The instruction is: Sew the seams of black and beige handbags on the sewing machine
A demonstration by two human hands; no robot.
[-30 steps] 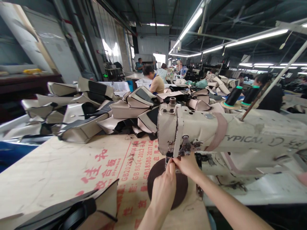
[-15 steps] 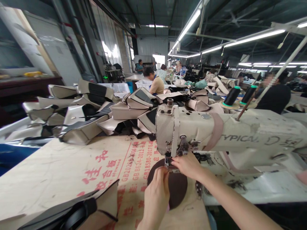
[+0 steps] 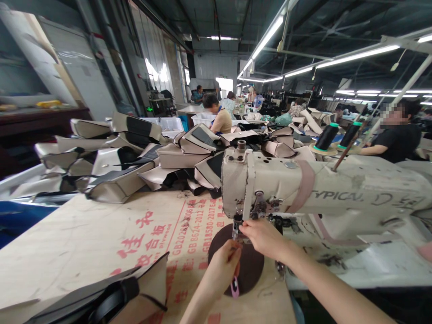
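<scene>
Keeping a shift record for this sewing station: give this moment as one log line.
left hand: holds pink looped item | right hand: at presser foot of sewing machine head | below: dark round mat

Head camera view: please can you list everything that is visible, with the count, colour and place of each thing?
Sewing machine: one, beige, right of centre.
Thread spools: two, black, behind the machine.
Sewn pieces: many, beige and black, piled behind the board; one more at front left.
Plywood board: one, pale with red print, under the hands.
Round pad: one, dark brown, on the board below the machine.
Small loop: one, pink, just below the left hand.
Ceiling lights: many, white, overhead.
Co-worker: one, tan shirt, ahead.
Co-worker: one, black shirt, far right.
Left hand: one, on the round pad.
Right hand: one, beside the machine's needle area.
</scene>
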